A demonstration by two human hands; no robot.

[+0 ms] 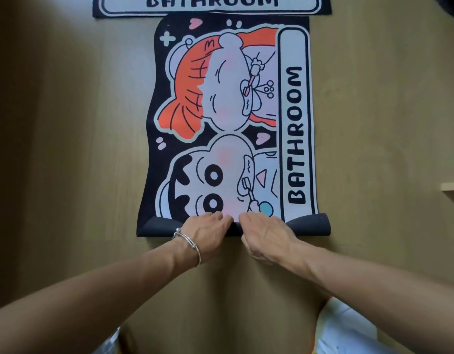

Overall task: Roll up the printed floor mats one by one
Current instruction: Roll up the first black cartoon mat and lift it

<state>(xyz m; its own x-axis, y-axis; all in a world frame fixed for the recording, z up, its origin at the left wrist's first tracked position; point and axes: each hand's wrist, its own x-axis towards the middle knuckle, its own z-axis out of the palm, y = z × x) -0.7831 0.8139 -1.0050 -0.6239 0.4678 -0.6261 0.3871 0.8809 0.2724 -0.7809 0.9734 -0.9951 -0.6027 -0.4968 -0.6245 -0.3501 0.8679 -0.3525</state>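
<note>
A printed floor mat (228, 118) with two cartoon faces and the word BATHROOM lies lengthwise on the wooden floor in front of me. Its near end is curled over into a short dark roll (310, 226), with the black backing facing up. My left hand (205, 231), a silver bangle on its wrist, presses on the middle of that roll, fingers curled over its far side. Right beside it, my right hand (264, 233) grips the same roll. A second mat (210, 6), also printed BATHROOM, lies flat crosswise just beyond the first one's far end.
Bare wooden floor (75, 123) spreads to both sides of the mats. A light wooden edge (451, 186) juts in at the right. Light printed fabric (348, 328) shows at the bottom right and a pale patch at the bottom left.
</note>
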